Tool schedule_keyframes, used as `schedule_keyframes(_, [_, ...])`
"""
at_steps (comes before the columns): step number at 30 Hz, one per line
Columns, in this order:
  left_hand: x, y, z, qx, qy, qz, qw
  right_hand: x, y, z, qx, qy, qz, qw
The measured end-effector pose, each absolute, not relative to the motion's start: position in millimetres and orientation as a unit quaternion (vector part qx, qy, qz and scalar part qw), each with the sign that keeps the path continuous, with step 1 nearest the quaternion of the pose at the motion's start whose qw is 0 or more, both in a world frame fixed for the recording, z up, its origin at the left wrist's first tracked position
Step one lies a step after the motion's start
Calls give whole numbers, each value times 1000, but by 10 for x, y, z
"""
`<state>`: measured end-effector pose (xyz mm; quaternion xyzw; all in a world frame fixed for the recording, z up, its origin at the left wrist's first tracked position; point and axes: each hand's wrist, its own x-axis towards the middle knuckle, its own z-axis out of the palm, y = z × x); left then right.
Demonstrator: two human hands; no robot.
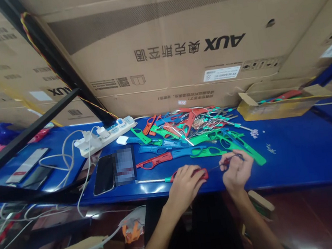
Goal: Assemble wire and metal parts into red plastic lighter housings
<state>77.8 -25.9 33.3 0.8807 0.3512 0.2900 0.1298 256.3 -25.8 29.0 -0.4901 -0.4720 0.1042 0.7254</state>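
While the left hand point(185, 183) has its grip closed over a long lighter with red plastic handle, green collar and thin metal tube point(167, 180), near the front edge of the glossy blue surface point(304, 155), the right hand point(236, 170) grips a dark-red-handled tool point(226, 162), its slender shaft pointing at the lighter's end. Beyond lie scattered red, blue and green plastic shells point(185, 153), then an open yellow-sided cardboard carton point(277, 111) at right; behind stands a large brown cardboard box printed AUX point(155, 19).
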Motion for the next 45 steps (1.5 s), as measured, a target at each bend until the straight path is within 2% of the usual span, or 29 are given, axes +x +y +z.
schedule_keyframes(31, [782, -267, 344, 881, 364, 278, 122, 2565, -291, 256, -478, -532, 107, 691])
schedule_keyframes(39, [786, -258, 336, 882, 364, 272, 128, 2569, -293, 245, -486, -574, 66, 655])
schedule_keyframes(45, [789, -269, 329, 882, 369, 269, 120, 2548, -327, 326, -477, -642, 70, 596])
